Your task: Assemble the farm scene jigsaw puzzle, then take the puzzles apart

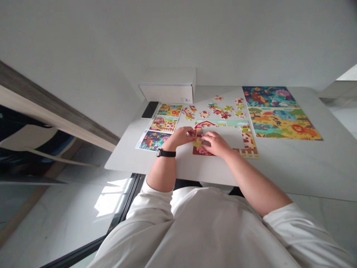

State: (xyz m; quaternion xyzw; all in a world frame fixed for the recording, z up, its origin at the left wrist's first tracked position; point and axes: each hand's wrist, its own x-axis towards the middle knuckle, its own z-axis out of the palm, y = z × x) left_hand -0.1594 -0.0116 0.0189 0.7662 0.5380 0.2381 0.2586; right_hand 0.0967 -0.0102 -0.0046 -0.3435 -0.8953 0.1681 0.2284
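A farm jigsaw puzzle lies on the table, its border joined around a bare white middle. At its left side my left hand, with a black band on the wrist, has thumb and fingers pinched at a puzzle piece. My right hand reaches over the same side from the right. Its fingers are bent and closed on the small colourful puzzle piece between the two hands, partly hidden by the fingertips. Loose puzzle pieces lie scattered just beyond the border, several of them joined into a red barn part.
A picture sheet with three scenes lies at the left, by a black phone. Behind them stands a white box against the wall. Two finished-looking pictures lie at the right on the white table.
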